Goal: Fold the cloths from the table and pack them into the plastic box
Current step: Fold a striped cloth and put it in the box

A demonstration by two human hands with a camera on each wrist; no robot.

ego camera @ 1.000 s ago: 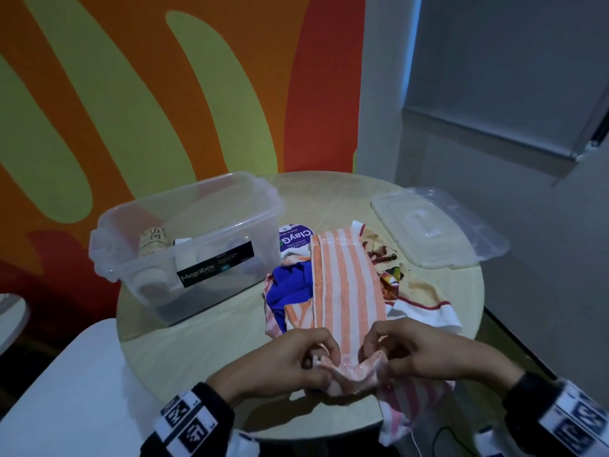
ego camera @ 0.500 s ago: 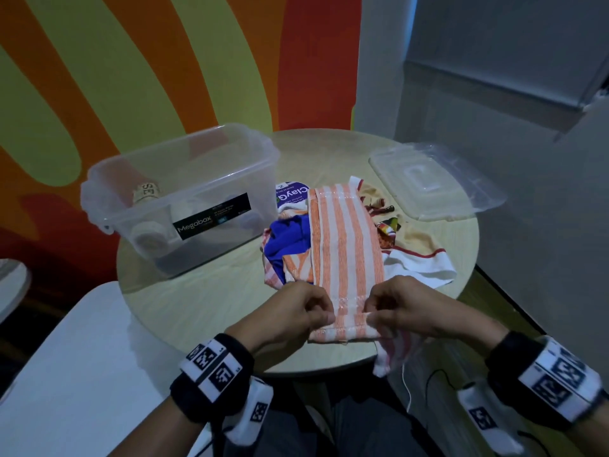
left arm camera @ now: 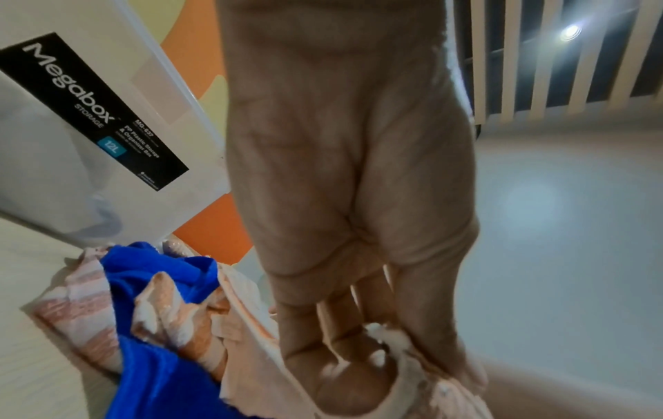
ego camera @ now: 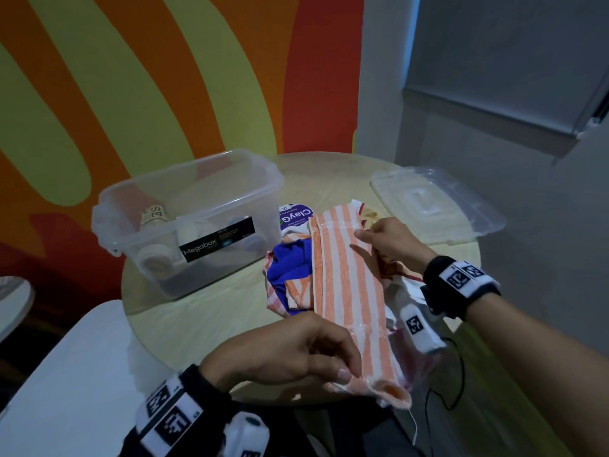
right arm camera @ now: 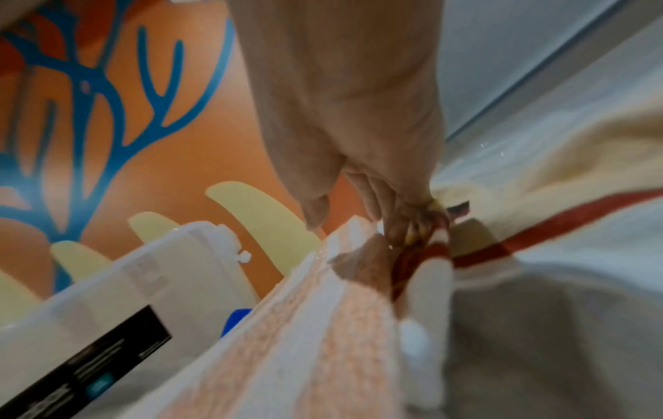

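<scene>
An orange-and-white striped cloth point(ego camera: 346, 282), folded into a long strip, lies over the pile of cloths on the round table point(ego camera: 204, 318). My left hand point(ego camera: 346, 374) pinches its near end, which hangs past the table's front edge. In the left wrist view the left hand point(left arm camera: 380, 365) has thumb and fingers closed on that end of the striped cloth point(left arm camera: 247, 340). My right hand point(ego camera: 362, 240) pinches the strip's right edge near its far end. In the right wrist view the thumb lies on top of the striped cloth point(right arm camera: 308, 340). The clear plastic box point(ego camera: 263, 179) stands open at the left.
A blue cloth point(ego camera: 290, 262) and a purple-labelled cloth point(ego camera: 296, 219) lie left of the strip, and a white cloth with a red line point(ego camera: 407, 285) lies under my right wrist. Rolled cloths point(ego camera: 155, 258) sit in the box. The clear lid point(ego camera: 435, 202) rests far right.
My right hand has left the near end and moved up the strip's right edge to its far part. The left hand still holds the near end, now nearer to me.
</scene>
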